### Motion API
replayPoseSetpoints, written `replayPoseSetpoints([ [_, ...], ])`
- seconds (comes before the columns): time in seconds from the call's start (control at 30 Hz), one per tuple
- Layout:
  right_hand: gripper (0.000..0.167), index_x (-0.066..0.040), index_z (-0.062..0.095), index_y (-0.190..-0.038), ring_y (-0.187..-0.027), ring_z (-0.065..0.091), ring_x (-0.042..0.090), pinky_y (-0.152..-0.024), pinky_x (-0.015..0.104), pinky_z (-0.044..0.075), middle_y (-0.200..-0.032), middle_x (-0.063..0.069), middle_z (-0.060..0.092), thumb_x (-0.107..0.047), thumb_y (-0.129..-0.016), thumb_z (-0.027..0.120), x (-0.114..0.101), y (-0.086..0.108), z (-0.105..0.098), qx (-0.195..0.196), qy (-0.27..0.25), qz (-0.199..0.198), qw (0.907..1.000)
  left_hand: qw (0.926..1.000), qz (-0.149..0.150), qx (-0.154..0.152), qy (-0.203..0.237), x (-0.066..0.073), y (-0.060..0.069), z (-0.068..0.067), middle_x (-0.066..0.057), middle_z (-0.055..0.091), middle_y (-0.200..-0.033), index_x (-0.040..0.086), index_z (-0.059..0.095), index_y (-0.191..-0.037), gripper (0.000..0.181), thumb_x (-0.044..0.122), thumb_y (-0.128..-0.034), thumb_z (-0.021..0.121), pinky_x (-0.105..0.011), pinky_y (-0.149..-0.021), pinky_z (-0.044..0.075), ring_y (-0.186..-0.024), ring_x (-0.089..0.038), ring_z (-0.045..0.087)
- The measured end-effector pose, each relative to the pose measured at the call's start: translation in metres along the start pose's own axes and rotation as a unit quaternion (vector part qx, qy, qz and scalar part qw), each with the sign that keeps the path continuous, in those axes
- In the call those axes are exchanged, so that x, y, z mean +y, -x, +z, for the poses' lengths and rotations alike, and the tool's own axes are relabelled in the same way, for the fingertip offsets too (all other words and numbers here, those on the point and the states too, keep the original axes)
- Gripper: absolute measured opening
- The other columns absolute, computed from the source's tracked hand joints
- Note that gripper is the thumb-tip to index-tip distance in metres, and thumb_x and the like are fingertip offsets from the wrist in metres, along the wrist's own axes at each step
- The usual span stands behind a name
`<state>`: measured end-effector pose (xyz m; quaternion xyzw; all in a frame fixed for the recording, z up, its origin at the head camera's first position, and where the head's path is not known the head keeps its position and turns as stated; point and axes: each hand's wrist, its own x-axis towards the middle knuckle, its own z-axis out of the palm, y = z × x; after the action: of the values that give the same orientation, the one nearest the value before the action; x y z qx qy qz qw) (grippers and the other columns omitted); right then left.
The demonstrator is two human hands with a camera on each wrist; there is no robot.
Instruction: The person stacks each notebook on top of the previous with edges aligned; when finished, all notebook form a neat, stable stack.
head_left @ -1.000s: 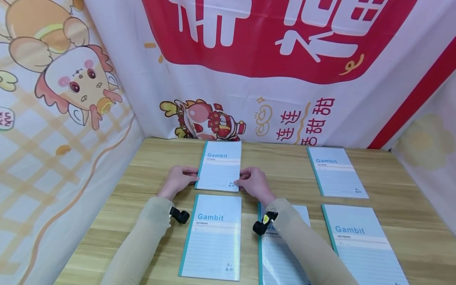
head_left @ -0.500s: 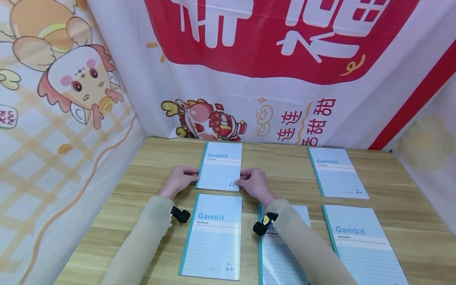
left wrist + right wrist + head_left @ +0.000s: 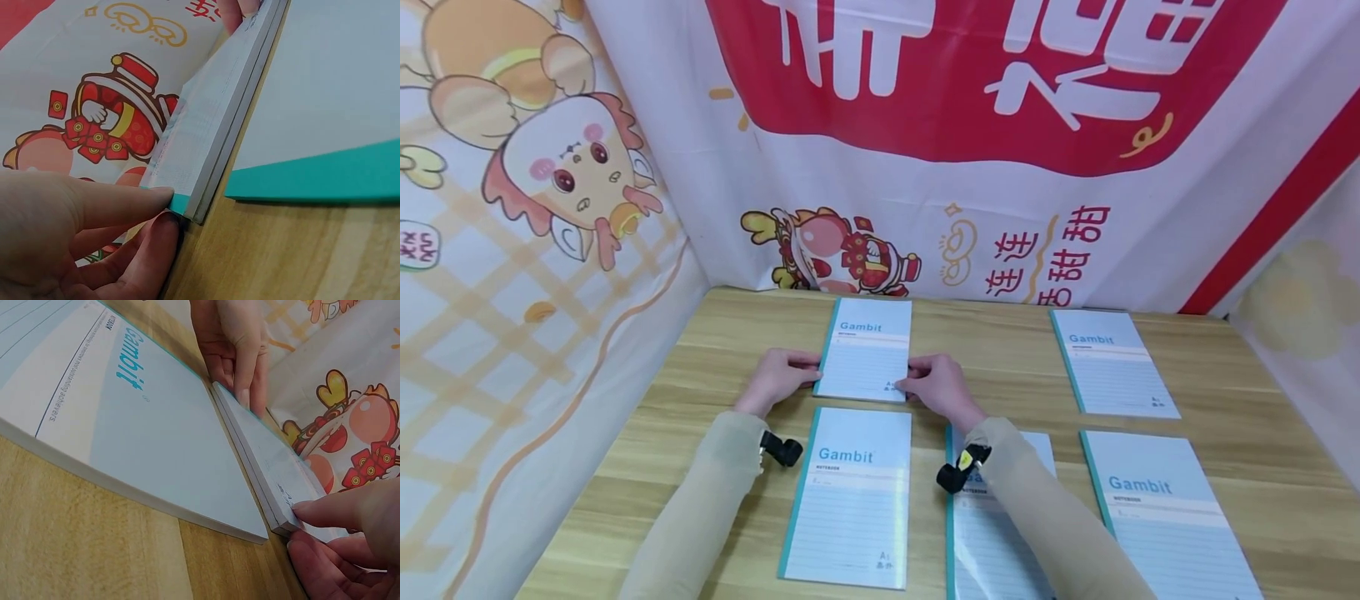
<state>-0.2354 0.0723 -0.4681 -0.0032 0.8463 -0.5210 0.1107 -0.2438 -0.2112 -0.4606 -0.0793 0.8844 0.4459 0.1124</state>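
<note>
Both hands are at the lower side edges of a small light-blue Gambit notebook (image 3: 867, 354) at the back of the wooden table. The left hand (image 3: 777, 379) pinches its teal-spine corner, thumb on top and fingers at the side, as the left wrist view shows. At the opposite corner the right hand (image 3: 938, 386) pinches in the same way, thumb on the cover. Two layered page blocks show along the notebook's near edge in the right wrist view (image 3: 250, 464). A larger Gambit notebook (image 3: 850, 500) lies just in front, a narrow gap between them.
Another large notebook (image 3: 992, 542) lies partly under the right forearm. To the right are a small notebook (image 3: 1112, 362) at the back and a large one (image 3: 1172, 517) in front. A printed cloth (image 3: 850, 150) hangs behind the table, with more cloth at both sides.
Both hands keep their hold at the same corners of the small notebook. The whole head view has shifted very slightly; nothing on the table has plainly moved.
</note>
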Motion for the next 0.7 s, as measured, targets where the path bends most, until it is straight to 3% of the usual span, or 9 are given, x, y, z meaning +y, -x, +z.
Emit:
replayPoseSetpoints([
  [0.53,0.048,-0.003,0.064,-0.134,-0.080,0.068,0.019,-0.070,0.030,0.059,-0.098,0.007,0.066,-0.010,-0.090,0.080,0.0000,0.0012,0.0005,-0.009,0.004,0.010,0.9999,0.9998,0.005,-0.004,0.020,0.0002,0.0036,0.0003,-0.011,0.067,-0.129,0.011,0.071,-0.129,0.035,0.017,-0.0948,0.075,-0.051,-0.109,0.041,-0.124,-0.029,0.055],
  [0.7,0.052,-0.004,0.060,-0.138,-0.082,0.068,0.020,-0.072,0.031,0.059,-0.100,0.007,0.066,-0.013,-0.090,0.080,0.0005,0.0010,-0.0039,-0.012,-0.013,0.015,0.9997,0.9975,-0.006,-0.013,0.070,0.0017,0.0055,0.0015,-0.008,0.065,-0.132,0.013,0.066,-0.136,0.043,0.022,-0.0948,0.076,-0.046,-0.108,0.044,-0.120,-0.025,0.060],
])
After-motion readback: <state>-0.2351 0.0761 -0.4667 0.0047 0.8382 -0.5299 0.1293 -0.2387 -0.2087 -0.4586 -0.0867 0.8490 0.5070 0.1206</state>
